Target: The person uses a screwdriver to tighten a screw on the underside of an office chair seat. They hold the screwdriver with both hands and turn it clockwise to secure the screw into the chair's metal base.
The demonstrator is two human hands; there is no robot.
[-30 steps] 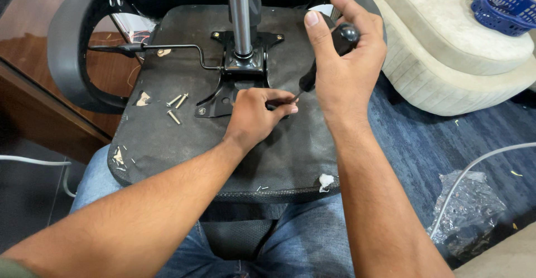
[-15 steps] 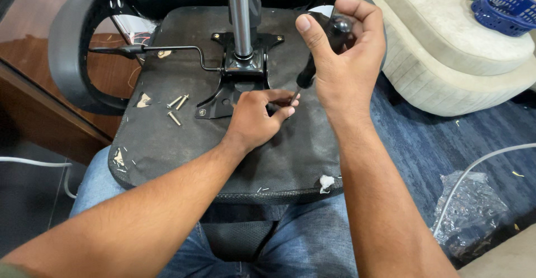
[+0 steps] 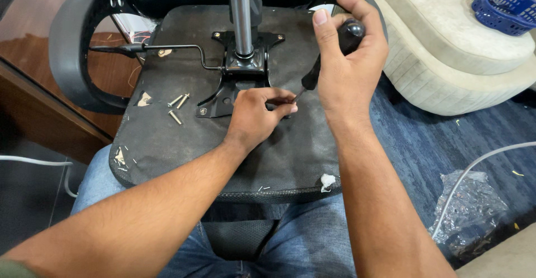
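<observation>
Upturned office chair seat resting on the person's lap, underside facing up, armrest loop curving round at 9 o'clock. Three loose screws lie on the fabric at about 9 o'clock from the left hand, well apart from it, with the thin lever rod up at 11. The black mounting plate with the gas cylinder post standing out of it is just beyond the left knuckles, at 12. Left fingers are pinched closed on something small at the tool tip; can't tell if it's a screw, it's hidden. The screwdriver runs on a slant, tip at 8 o'clock meeting those fingertips, handle up at 2 o'clock wrapped tight in the right hand. Open fabric toward 5 o'clock, seat edge near; cream pouf and blue basket far right.
</observation>
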